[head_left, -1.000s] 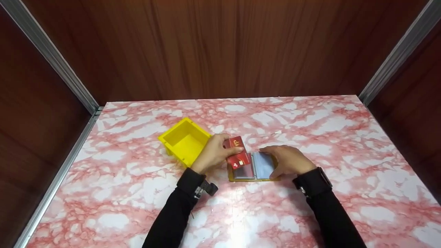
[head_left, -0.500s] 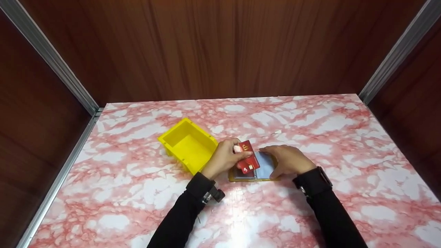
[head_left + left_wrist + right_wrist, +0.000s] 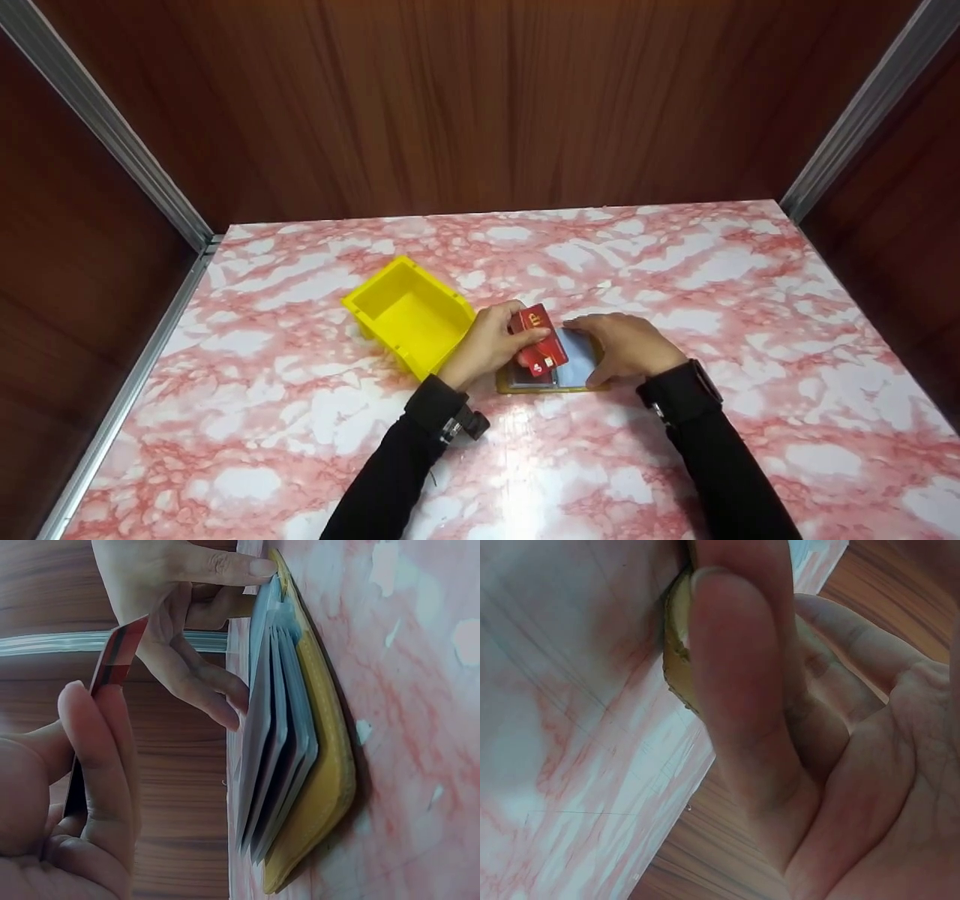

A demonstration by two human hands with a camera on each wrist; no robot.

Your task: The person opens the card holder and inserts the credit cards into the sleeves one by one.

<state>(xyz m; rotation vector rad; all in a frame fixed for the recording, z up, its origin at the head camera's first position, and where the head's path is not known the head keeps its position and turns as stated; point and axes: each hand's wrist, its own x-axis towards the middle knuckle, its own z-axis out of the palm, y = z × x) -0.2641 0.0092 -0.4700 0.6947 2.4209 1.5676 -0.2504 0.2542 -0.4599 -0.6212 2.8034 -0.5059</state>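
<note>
My left hand (image 3: 484, 343) pinches a red bank-style card (image 3: 551, 355) with gold lettering and a chip, thumb on its face. The card is tilted above a yellow card holder (image 3: 517, 389), which lies open on the table. In the left wrist view, several clear plastic sleeves (image 3: 289, 735) fan up from the holder's yellow cover (image 3: 328, 709), and the card (image 3: 124, 652) is seen nearly edge-on, apart from them. My right hand (image 3: 634, 345) grips the holder's right side, thumb at the near edge and fingers at the far edge. Its thumb hides most of the holder (image 3: 676, 675) in the right wrist view.
A yellow plastic bin (image 3: 412, 319) stands left of the holder, close by my left forearm. The table (image 3: 247, 480) has a red and white marbled top. Brown wood-grain panels (image 3: 480, 105) with metal corner rails enclose its back and sides.
My left hand has moved right and slightly nearer with the red card, which now overlaps the middle of the card holder. The right hand stays in place on the holder.
</note>
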